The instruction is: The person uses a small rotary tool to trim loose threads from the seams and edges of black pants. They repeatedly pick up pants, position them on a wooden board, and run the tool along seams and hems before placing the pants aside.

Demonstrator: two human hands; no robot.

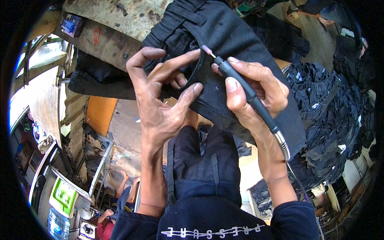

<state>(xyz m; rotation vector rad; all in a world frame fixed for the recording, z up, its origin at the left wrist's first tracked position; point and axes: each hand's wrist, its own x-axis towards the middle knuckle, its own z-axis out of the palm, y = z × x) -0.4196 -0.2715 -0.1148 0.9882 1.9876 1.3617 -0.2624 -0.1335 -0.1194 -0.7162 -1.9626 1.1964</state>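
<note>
Two hands at work on black pants (240, 38), which lie partly on a worn wooden board (120, 12) and spread above the wearer's lap. Right hand (266, 76): fingers closed round a black pen-shaped tool (245, 86), thumb and index near its front end, shaft slanting up-left. Tool's pinkish tip (207, 49) is at the pants, right beside a left fingertip; can't tell if it touches cloth. Metal sleeve and thin cable (295, 173) run off the tool's back end. Left hand (160, 100): thumb and one straight finger well apart, pocket edge between them, other fingers bent; can't tell if those grip cloth. Big pile of black clothes (320, 124) on the right. Red loop (96, 36) on the board. Lower left: green tray (64, 195), blue water jug (58, 223), person in red (106, 227).
</note>
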